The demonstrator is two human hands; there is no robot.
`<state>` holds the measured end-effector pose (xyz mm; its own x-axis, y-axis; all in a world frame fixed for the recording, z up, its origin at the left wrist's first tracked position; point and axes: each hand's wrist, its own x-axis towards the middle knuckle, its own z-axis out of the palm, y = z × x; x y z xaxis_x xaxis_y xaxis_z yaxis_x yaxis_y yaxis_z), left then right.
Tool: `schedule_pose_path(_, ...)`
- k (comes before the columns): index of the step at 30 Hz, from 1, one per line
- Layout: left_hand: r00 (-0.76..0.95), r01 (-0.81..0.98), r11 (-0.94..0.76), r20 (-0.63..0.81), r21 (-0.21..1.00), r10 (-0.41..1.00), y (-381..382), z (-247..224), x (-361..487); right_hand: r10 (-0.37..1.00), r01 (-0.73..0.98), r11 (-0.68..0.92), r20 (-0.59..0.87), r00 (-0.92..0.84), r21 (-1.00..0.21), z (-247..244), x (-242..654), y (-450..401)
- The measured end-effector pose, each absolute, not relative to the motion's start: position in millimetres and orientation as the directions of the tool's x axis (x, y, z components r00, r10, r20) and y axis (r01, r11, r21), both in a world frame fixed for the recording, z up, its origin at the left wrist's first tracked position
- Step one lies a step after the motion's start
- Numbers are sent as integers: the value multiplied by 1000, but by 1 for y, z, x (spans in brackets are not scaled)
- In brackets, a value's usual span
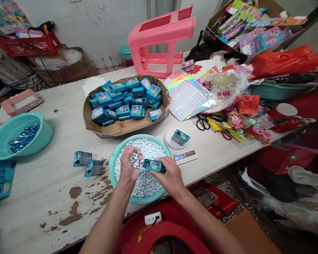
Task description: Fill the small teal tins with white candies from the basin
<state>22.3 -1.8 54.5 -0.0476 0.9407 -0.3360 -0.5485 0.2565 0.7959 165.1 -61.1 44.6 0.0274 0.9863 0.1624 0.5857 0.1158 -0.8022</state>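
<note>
At lower centre of the frame, a small blue box is grasped by the right hand above a turquoise bowl. Its long axis runs roughly sideways, its dark round opening towards white pieces held in the curled fingers of the left hand, just beside it.

A pink plastic stool lies on its side at the far edge of the desk, with holographic sheets lying near it and black-handled scissors just beside the sheets. At the far right, a red plastic bag sits in front of an open box of colorful packages, while a red crate rests on a brown carton at the far left.
</note>
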Motion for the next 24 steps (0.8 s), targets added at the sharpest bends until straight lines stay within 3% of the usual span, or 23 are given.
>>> schedule_pose_path(8, -192, -493, 100, -220, 864, 956, 1, 58, 33, 990, 592, 119, 141, -9, -797, 49, 153, -53)
schedule_pose_path(24, -295, -455, 70, -224, 888, 929, 10, 66, 42, 989, 540, 111, 148, 26, -835, 54, 154, -46)
